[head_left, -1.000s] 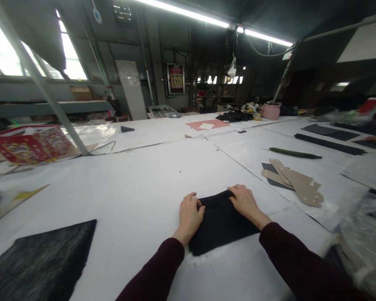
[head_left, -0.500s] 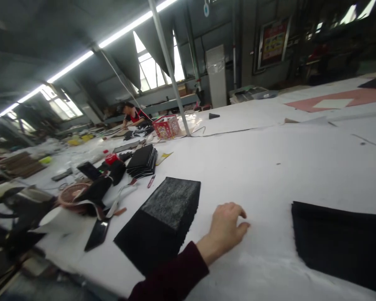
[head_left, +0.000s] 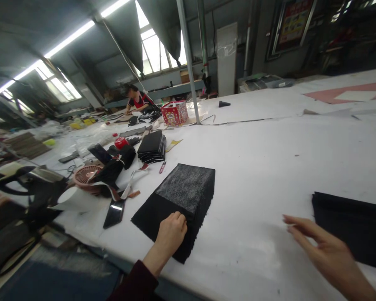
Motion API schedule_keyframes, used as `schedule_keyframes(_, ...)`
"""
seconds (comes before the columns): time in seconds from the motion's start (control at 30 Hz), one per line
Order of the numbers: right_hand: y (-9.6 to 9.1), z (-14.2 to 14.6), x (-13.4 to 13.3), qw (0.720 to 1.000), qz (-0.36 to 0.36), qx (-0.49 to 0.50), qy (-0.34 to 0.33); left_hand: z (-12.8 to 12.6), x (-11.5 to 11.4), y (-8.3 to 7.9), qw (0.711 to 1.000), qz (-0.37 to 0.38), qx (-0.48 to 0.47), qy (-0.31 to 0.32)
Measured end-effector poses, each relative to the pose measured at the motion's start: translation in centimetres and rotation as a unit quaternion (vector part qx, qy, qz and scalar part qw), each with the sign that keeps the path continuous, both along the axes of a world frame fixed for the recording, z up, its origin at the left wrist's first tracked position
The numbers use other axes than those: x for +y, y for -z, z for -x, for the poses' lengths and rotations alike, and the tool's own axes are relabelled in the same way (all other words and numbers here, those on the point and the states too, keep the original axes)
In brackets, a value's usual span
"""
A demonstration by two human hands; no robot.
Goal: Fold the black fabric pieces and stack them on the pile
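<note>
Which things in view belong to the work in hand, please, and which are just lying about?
Apparently in use: black-and-grey flat cloth, under the left hand; flat black cloth piece, near the right hand.

Lying about: round pink plastic fan; red patterned box; shiny black phone.

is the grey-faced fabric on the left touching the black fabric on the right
Apart: the head view shows a broad stretch of white tabletop between the grey-faced fabric and the black fabric.
</note>
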State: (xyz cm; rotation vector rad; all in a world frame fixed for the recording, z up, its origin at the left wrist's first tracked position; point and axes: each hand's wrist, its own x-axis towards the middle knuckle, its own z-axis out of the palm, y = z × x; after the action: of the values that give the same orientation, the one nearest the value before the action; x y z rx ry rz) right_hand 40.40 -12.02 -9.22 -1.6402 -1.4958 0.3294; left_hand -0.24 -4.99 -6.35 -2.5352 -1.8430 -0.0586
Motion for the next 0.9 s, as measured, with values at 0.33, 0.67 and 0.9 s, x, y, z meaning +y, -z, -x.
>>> schedule_keyframes(0.33,-1.0,19.8,3.7,0.924,-0.009,-0.088,-0.372,2.5,2.4,-0.9,0.957,0.121,-0.264,-0.008)
schedule_keyframes(0.67,-0.1,23.9,6.4,0.896,-0.027,-0.277,-0.345,5.4,5.0,-0.2,0.832,0.256,-0.492,-0.022)
schedule_keyframes(0.9,0.6,24.1,6.2,0.904,0.003,-0.267,-0.334,13.8,5.0,-0.4,0.636,0.153,-0.746,-0.128)
